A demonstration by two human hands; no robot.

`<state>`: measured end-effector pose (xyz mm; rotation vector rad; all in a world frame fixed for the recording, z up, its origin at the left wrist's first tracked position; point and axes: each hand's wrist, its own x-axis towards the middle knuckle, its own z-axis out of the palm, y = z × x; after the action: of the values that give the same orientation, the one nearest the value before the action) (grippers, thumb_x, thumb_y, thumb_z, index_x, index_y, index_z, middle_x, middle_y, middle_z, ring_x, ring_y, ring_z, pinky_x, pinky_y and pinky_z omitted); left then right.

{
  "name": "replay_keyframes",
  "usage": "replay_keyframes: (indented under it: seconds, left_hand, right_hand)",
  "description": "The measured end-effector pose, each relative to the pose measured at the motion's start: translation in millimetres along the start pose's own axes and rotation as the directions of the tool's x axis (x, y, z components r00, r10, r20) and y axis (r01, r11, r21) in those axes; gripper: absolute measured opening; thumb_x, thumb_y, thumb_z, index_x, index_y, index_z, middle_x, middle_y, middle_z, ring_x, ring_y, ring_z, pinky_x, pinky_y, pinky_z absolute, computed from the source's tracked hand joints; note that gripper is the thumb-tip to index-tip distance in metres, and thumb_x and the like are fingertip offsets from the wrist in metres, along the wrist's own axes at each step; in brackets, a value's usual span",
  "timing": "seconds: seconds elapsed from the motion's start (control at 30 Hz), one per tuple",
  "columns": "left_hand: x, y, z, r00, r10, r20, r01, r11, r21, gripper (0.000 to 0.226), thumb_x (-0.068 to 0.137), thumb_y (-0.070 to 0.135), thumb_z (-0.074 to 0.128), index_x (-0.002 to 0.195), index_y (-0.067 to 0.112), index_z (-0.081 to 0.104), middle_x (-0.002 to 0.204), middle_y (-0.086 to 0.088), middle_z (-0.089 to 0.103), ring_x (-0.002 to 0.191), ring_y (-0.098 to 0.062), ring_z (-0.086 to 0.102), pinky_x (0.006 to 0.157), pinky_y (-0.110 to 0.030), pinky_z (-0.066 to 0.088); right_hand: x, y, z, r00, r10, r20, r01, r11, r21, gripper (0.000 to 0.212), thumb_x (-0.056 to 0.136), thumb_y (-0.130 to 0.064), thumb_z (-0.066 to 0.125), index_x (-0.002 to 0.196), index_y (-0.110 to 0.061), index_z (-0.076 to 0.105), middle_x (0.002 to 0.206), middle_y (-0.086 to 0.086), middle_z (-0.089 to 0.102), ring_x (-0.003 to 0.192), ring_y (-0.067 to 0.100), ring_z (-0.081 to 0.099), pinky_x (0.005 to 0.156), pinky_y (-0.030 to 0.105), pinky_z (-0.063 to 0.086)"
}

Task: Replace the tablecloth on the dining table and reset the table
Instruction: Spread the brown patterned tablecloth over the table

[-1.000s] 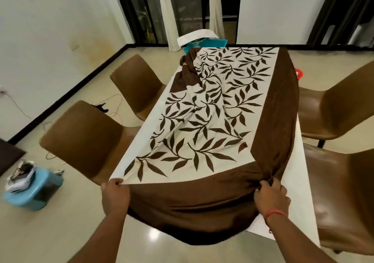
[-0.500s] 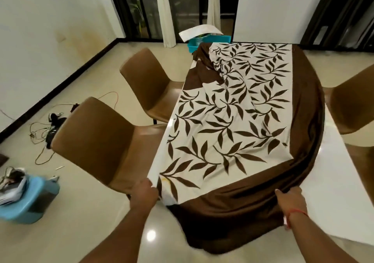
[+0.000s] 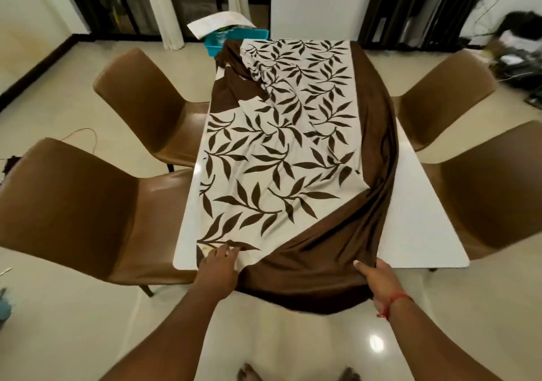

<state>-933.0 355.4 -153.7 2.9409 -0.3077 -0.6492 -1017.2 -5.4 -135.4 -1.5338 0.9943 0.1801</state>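
Two hands [image 3: 296,273] on tablecloth [image 3: 278,157]; teal bin [image 3: 218,43] beyond

The tablecloth [image 3: 272,157] is soft cloth: a matt cream panel printed with dark leaves, and a brown border with a slight velvety sheen where it folds. The table [image 3: 422,234] top is smooth, glossy white. The chairs [image 3: 73,204] look like smooth brown leather. The floor [image 3: 293,345], bottom centre, is polished tile showing lamp glare.
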Motion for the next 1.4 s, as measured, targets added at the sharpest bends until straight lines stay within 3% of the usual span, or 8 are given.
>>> replay_keyframes:
  seconds: [0.13,0.27,0.53,0.67,0.8,1.0,1.23,1.4]
  left_hand:
    - [-5.2,29.3,1.5,0.999,-0.046,0.021,0.043,0.990,0.131,0.051,0.097,0.039,0.045,0.146,0.026,0.040,0.149,-0.004,0.042,0.136,-0.028,0.042,0.113,-0.047,0.037]
    - [-5.0,72.8,5.4,0.999,-0.050,0.015,0.046,0.982,0.182,0.035,0.099,0.039,0.040,0.128,0.027,0.055,0.132,0.003,0.055,0.124,-0.020,0.053,0.109,-0.045,0.039]
    - [-9.3,215.7,33.4,0.978,0.037,0.206,-0.064,0.990,0.125,0.035,0.098,0.036,0.039,0.115,0.019,0.064,0.120,-0.005,0.066,0.110,-0.023,0.063,0.094,-0.038,0.051]
    - [-18.2,287.3,39.5,0.991,0.066,0.120,-0.071,0.997,0.040,0.029,0.098,0.033,0.040,0.108,0.022,0.065,0.111,0.001,0.068,0.101,-0.018,0.064,0.089,-0.034,0.052]
    - [-29.2,323.0,41.9,0.993,0.080,0.087,-0.078,0.997,-0.027,0.029,0.098,0.037,0.046,0.113,0.020,0.063,0.115,0.000,0.064,0.103,-0.018,0.062,0.084,-0.031,0.050]
    - [-46.6,313.9,40.0,0.997,-0.022,0.068,0.025,0.998,-0.049,0.035,0.097,0.037,0.048,0.128,0.022,0.056,0.128,-0.002,0.056,0.114,-0.021,0.059,0.094,-0.035,0.050]
    - [-42.3,286.9,22.6,0.996,-0.045,-0.083,0.053,0.995,0.090,0.046,0.096,0.037,0.048,0.138,0.020,0.044,0.132,-0.004,0.050,0.119,-0.025,0.053,0.093,-0.040,0.050]
    - [-27.2,257.0,13.6,0.988,-0.056,-0.144,0.071,0.992,0.105,0.051,0.095,0.041,0.049,0.142,0.021,0.041,0.139,-0.003,0.047,0.120,-0.026,0.052,0.095,-0.042,0.047]
  right_hand:
    - [-2.0,0.6,-37.6,0.998,-0.046,-0.039,0.049,0.994,0.095,0.023,0.090,-0.011,0.069,0.112,-0.016,0.066,0.106,0.008,0.071,0.099,0.033,0.067,0.097,0.048,0.053]
    - [6.6,2.2,-100.3,0.990,-0.097,-0.100,0.102,0.994,0.045,0.020,0.090,-0.005,0.065,0.107,-0.015,0.066,0.103,0.010,0.070,0.096,0.032,0.066,0.098,0.046,0.052]
    - [44.4,18.5,-266.5,0.965,-0.156,-0.211,0.126,0.981,-0.146,0.010,0.090,-0.020,0.067,0.096,-0.012,0.067,0.098,0.010,0.071,0.094,0.032,0.064,0.093,0.046,0.052]
    - [54.1,33.9,-324.5,0.944,-0.176,-0.278,0.114,0.968,-0.224,0.014,0.092,-0.018,0.065,0.102,-0.008,0.067,0.099,0.008,0.067,0.099,0.034,0.062,0.085,0.035,0.046]
    - [61.5,44.5,-356.4,0.901,-0.169,-0.400,0.073,0.967,-0.242,0.018,0.096,-0.010,0.058,0.113,-0.005,0.061,0.098,0.010,0.058,0.104,0.038,0.059,0.093,0.043,0.047]
    - [79.2,55.5,-353.6,0.912,-0.185,-0.366,0.021,0.912,-0.409,0.040,0.091,-0.007,0.061,0.131,-0.006,0.056,0.132,0.023,0.053,0.115,0.046,0.055,0.099,0.050,0.048]
    - [88.3,34.1,-285.0,0.936,-0.342,-0.084,0.245,0.803,-0.543,0.037,0.095,-0.022,0.061,0.130,-0.012,0.055,0.132,0.014,0.053,0.120,0.036,0.053,0.101,0.047,0.048]
    - [89.0,0.1,-227.8,0.912,-0.410,0.013,0.317,0.684,-0.657,0.045,0.095,-0.028,0.059,0.138,-0.017,0.048,0.141,0.010,0.046,0.128,0.031,0.048,0.106,0.047,0.046]
